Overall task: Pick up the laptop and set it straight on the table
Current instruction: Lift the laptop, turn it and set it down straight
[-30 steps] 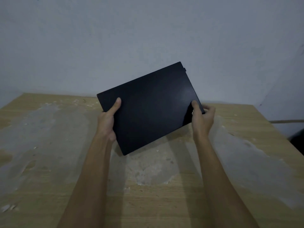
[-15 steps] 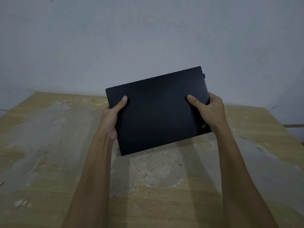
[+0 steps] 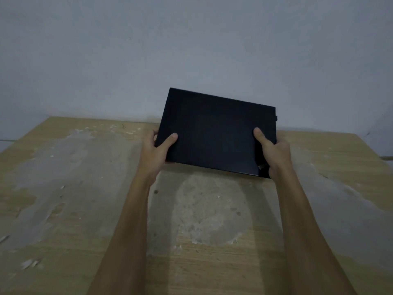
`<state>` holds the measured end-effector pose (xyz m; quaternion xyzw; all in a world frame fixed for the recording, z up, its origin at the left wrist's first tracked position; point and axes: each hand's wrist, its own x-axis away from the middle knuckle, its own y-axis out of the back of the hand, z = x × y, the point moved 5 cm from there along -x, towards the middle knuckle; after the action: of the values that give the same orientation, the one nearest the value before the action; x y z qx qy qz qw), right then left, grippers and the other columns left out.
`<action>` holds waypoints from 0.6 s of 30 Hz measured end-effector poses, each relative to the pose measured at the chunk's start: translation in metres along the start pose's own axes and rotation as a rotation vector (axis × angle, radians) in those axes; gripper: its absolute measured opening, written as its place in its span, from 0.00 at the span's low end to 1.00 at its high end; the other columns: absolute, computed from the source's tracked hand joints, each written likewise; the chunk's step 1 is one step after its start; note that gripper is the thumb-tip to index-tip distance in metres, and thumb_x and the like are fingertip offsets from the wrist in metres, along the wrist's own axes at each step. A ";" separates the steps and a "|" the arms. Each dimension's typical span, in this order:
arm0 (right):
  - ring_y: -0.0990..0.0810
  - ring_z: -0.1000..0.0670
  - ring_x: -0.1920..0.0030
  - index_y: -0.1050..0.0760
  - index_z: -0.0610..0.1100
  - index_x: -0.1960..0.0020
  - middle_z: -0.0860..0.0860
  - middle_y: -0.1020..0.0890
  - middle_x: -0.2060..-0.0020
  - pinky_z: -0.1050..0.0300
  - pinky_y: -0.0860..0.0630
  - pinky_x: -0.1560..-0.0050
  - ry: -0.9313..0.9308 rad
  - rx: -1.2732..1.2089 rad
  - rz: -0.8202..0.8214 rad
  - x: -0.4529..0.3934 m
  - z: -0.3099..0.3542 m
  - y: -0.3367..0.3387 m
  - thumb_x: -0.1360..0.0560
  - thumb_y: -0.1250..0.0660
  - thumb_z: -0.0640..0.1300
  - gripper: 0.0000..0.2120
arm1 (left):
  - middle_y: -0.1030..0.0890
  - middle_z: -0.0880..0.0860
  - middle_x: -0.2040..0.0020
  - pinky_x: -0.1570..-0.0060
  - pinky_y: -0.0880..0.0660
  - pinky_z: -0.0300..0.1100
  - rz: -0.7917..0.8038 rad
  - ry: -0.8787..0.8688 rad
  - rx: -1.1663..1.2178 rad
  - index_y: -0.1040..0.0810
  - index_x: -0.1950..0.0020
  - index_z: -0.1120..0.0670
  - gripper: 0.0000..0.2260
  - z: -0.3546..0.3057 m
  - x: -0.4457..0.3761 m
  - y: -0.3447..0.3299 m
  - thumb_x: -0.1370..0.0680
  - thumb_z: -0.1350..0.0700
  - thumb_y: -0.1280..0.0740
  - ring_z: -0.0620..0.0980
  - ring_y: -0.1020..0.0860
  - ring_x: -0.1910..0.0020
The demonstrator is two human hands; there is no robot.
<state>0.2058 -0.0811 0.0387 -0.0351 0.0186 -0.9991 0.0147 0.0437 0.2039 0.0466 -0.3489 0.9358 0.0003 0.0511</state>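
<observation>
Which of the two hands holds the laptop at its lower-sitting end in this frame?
The right hand. It grips the laptop by the end that hangs lower and shows a small logo at its near corner; the left hand holds the higher end.

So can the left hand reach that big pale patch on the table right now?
Probably not yet. The left hand is busy gripping the laptop, with the right hand on the other side. Nothing lies over the pale patch on the table, so once the laptop is down, it likely could.

Head view — forward, downward; table point(image 3: 63, 209) close.
</observation>
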 end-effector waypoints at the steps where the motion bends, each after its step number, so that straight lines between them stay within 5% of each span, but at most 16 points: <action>1: 0.14 0.47 0.48 0.18 0.46 0.44 0.49 0.14 0.48 0.48 0.16 0.47 0.002 0.037 0.013 -0.003 -0.002 -0.001 0.30 0.21 0.58 0.21 | 0.16 0.54 0.42 0.62 0.18 0.36 -0.009 0.016 -0.026 0.26 0.43 0.55 0.11 0.005 -0.002 0.002 0.20 0.53 0.27 0.49 0.15 0.50; 5: 0.14 0.45 0.49 0.19 0.40 0.39 0.47 0.14 0.48 0.45 0.15 0.48 0.000 0.151 0.032 -0.011 -0.013 -0.008 0.29 0.22 0.58 0.27 | 0.15 0.56 0.46 0.54 0.17 0.48 -0.019 0.054 -0.130 0.27 0.53 0.50 0.11 0.021 -0.006 0.015 0.22 0.50 0.25 0.55 0.14 0.49; 10: 0.15 0.44 0.49 0.19 0.41 0.39 0.46 0.14 0.47 0.44 0.15 0.49 -0.023 0.247 0.006 -0.014 -0.027 -0.012 0.31 0.22 0.57 0.27 | 0.17 0.50 0.48 0.57 0.21 0.40 -0.102 -0.026 -0.259 0.22 0.45 0.53 0.12 0.024 -0.005 0.014 0.21 0.47 0.27 0.49 0.17 0.50; 15: 0.16 0.42 0.49 0.19 0.37 0.40 0.43 0.15 0.46 0.46 0.16 0.52 -0.052 0.347 -0.018 -0.018 -0.035 0.000 0.28 0.22 0.52 0.24 | 0.15 0.53 0.49 0.54 0.16 0.51 -0.119 -0.040 -0.470 0.18 0.44 0.56 0.23 0.042 -0.006 0.009 0.25 0.38 0.28 0.51 0.16 0.52; 18: 0.17 0.44 0.53 0.19 0.36 0.41 0.43 0.15 0.48 0.54 0.20 0.63 -0.063 0.396 -0.025 -0.021 -0.039 0.004 0.27 0.22 0.51 0.22 | 0.13 0.53 0.52 0.56 0.15 0.51 -0.129 -0.063 -0.522 0.15 0.44 0.57 0.23 0.044 -0.004 0.005 0.25 0.39 0.27 0.49 0.15 0.56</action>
<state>0.2238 -0.0827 -0.0019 -0.0631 -0.1792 -0.9817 0.0094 0.0479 0.2120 0.0032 -0.4090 0.8777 0.2494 -0.0114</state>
